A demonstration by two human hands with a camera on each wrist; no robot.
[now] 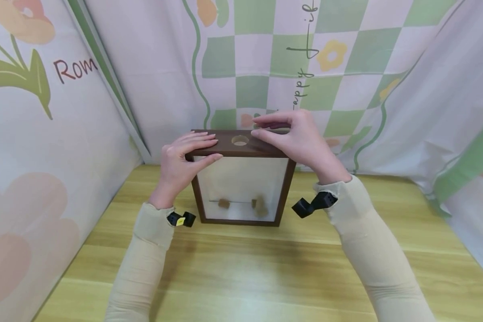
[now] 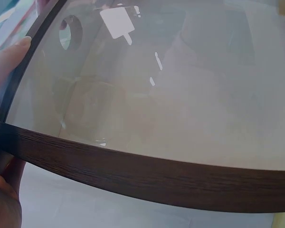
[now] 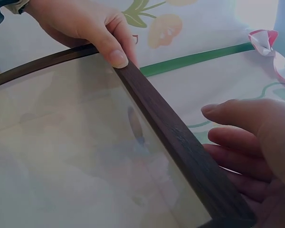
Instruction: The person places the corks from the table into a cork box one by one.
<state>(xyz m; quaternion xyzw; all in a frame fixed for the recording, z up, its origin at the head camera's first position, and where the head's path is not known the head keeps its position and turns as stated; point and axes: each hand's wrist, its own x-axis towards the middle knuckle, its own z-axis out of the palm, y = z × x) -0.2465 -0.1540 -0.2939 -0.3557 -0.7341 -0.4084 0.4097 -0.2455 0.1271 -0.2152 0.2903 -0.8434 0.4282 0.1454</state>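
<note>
A box frame [image 1: 197, 192] with dark brown wooden edges and a clear front stands upright on the table. A round hole [image 1: 240, 141] opens in its top edge. My left hand [image 1: 185, 163] grips the top left corner, fingers over the top and thumb [image 3: 118, 59] along the front edge. Above the top right end hovers my right hand [image 1: 298, 136], fingers loosely bent and nothing visible between them. Behind the clear panel, low down, are a small brown piece [image 1: 224, 204] and, farther right, a blurred brown shape [image 1: 260, 207].
The box stands on a wood-grain table [image 1: 241, 268], close to a patterned curtain [image 1: 253, 58] at the back. Another printed sheet [image 1: 24, 147] borders the table on the left. Black wrist cameras [image 1: 314, 205] sit on both sleeves.
</note>
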